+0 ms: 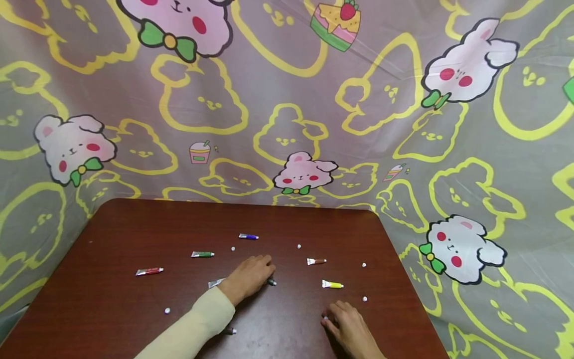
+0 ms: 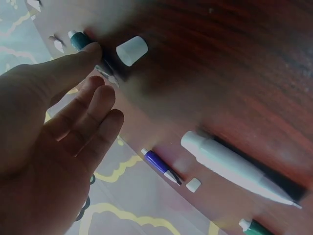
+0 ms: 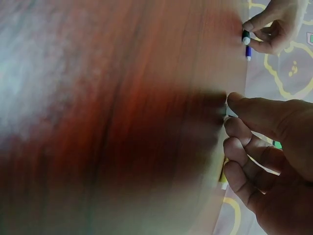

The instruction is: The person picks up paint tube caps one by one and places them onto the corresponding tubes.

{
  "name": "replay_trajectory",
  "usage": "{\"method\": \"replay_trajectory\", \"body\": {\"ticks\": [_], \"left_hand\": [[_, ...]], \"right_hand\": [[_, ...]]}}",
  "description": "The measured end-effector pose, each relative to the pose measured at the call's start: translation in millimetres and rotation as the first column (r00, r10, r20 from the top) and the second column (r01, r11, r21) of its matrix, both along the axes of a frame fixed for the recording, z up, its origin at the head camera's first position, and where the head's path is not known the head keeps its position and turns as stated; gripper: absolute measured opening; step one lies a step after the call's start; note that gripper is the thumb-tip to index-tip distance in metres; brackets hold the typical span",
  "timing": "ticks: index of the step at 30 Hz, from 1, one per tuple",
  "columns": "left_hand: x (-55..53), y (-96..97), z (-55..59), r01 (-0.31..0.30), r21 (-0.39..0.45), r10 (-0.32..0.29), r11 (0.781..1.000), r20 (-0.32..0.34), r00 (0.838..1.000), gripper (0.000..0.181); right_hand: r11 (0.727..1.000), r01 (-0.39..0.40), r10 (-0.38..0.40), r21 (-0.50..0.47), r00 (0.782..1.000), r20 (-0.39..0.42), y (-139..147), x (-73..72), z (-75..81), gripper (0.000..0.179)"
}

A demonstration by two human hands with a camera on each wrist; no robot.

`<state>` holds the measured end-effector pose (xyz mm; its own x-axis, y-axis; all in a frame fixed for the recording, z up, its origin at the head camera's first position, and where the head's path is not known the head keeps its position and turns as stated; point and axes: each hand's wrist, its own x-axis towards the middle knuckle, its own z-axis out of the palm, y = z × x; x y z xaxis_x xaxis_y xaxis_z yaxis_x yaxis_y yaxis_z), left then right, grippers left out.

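Note:
In the head view my left hand (image 1: pixel 251 274) is at the table's middle, gripping a dark paint tube (image 1: pixel 271 282). The left wrist view shows the thumb on the dark green tube (image 2: pixel 79 41), its white end sticking out; the index finger is mostly hidden. A white cap (image 2: pixel 132 50) lies close by the thumb. A white tube (image 2: pixel 234 169) lies near that hand, partly behind the wrist in the head view. At right front, my right hand (image 1: pixel 347 324) pinches a small whitish piece (image 1: pixel 325 317) between thumb and index finger, low over the table; its kind is unclear.
Red (image 1: pixel 150 271), green (image 1: pixel 203 254), blue (image 1: pixel 248 237), brown (image 1: pixel 316 261) and yellow (image 1: pixel 333 284) tubes lie spread on the brown table (image 1: pixel 134 224). A dark tube (image 1: pixel 229 331) is partly under the left sleeve. Several white caps (image 1: pixel 167 310) are scattered. Patterned cloth hangs behind.

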<state>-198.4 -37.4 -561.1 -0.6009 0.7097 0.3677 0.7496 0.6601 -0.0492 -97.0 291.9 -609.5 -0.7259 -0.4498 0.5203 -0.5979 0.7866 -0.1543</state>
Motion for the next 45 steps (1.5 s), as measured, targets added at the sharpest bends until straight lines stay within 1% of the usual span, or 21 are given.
{"method": "replay_trajectory", "body": {"ticks": [1, 2, 3, 4, 5, 7, 8, 9, 11, 14, 18, 21, 24, 28, 32, 36, 40, 45], "left_hand": [[0.2, -0.1, -0.4, 0.000, 0.002, 0.000, 1.000, 0.000, 1.000, 0.018], [0.6, -0.3, -0.2, -0.001, 0.004, 0.001, 1.000, 0.000, 1.000, 0.017], [1.2, -0.5, 0.2, -0.004, 0.004, 0.004, 1.000, 0.001, 1.000, 0.016], [1.8, -0.7, 0.8, -0.006, 0.002, 0.006, 1.000, 0.007, 1.000, 0.015], [2.3, -0.8, 1.3, -0.008, 0.001, 0.008, 1.000, 0.013, 1.000, 0.014], [3.5, -0.4, 3.4, -0.011, 0.000, 0.011, 1.000, 0.023, 1.000, 0.012], [4.2, -0.3, 4.6, -0.012, 0.000, 0.012, 1.000, 0.029, 0.999, 0.012], [4.9, -0.2, 6.0, -0.013, -0.002, 0.013, 1.000, 0.033, 0.999, 0.012], [6.7, 0.0, 8.6, -0.008, -0.003, 0.008, 1.000, 0.023, 1.000, 0.014], [10.4, 0.6, 13.0, 0.006, -0.002, -0.006, 1.000, -0.006, 1.000, 0.016], [16.7, 1.9, 18.0, 0.021, 0.001, -0.021, 1.000, -0.023, 1.000, 0.018], [21.0, 2.0, 20.3, 0.028, 0.000, -0.028, 1.000, -0.008, 1.000, 0.019], [25.1, 1.2, 22.2, 0.044, 0.004, -0.044, 0.999, 0.002, 0.999, 0.020], [31.0, -1.2, 24.2, 0.072, 0.022, -0.072, 0.997, -0.013, 0.997, 0.021], [38.3, -3.9, 26.8, 0.083, 0.038, -0.082, 0.996, -0.028, 0.996, 0.021], [45.8, -6.2, 29.5, 0.084, 0.045, -0.084, 0.995, -0.003, 0.996, 0.020], [52.4, -8.7, 31.9, 0.091, 0.047, -0.093, 0.995, 0.030, 0.995, 0.021], [60.6, -11.3, 33.1, 0.098, 0.069, -0.101, 0.993, 0.046, 0.994, 0.021]], "right_hand": [[1.000, 0.007, -0.007, -0.002, 1.000, 0.017, 2.8, -2.0, -7.5, 0.027], [1.000, 0.015, -0.015, -0.001, 1.000, 0.022, 1.7, -1.7, -7.2, 0.027], [1.000, 0.024, -0.024, 0.001, 0.999, 0.031, 3.6, -3.5, -13.2, 0.028], [1.000, 0.030, -0.030, 0.004, 0.999, 0.039, 4.2, -4.3, -15.7, 0.028], [0.999, 0.043, -0.044, 0.016, 0.998, 0.048, 1.6, -2.6, -11.6, 0.028], [0.999, 0.048, -0.048, 0.014, 0.998, 0.036, -0.6, -2.7, -10.5, 0.029], [0.998, 0.052, -0.052, 0.022, 0.998, 0.025, -6.4, 0.3, -0.1, 0.028], [0.998, 0.051, -0.052, 0.023, 0.998, 0.024, -8.4, 0.5, 2.4, 0.028], [0.999, 0.042, -0.042, 0.020, 0.999, 0.009, -16.8, 3.7, 16.5, 0.031], [1.000, 0.021, -0.021, 0.011, 1.000, 0.005, -22.7, 3.1, 24.0, 0.031], [1.000, -0.007, 0.007, -0.003, 1.000, -0.003, -28.1, 1.7, 27.4, 0.030], [1.000, -0.014, 0.014, -0.006, 0.999, -0.032, -32.0, 1.4, 28.5, 0.031], [1.000, -0.002, 0.002, -0.011, 0.999, -0.047, -36.2, 1.6, 30.4, 0.032], [0.999, 0.017, -0.018, -0.028, 0.999, -0.032, -42.6, 2.7, 35.1, 0.033], [0.998, 0.012, -0.013, -0.058, 1.000, -0.015, -48.2, 3.4, 39.5, 0.027], [0.996, 0.007, -0.007, -0.084, 1.000, -0.002, -53.1, 3.8, 41.2, 0.022], [0.996, 0.000, -0.001, -0.092, 1.000, -0.008, -59.1, 4.5, 42.3, 0.028], [0.995, -0.022, 0.019, -0.102, 0.999, -0.028, -64.8, 5.2, 43.3, 0.032]]}}
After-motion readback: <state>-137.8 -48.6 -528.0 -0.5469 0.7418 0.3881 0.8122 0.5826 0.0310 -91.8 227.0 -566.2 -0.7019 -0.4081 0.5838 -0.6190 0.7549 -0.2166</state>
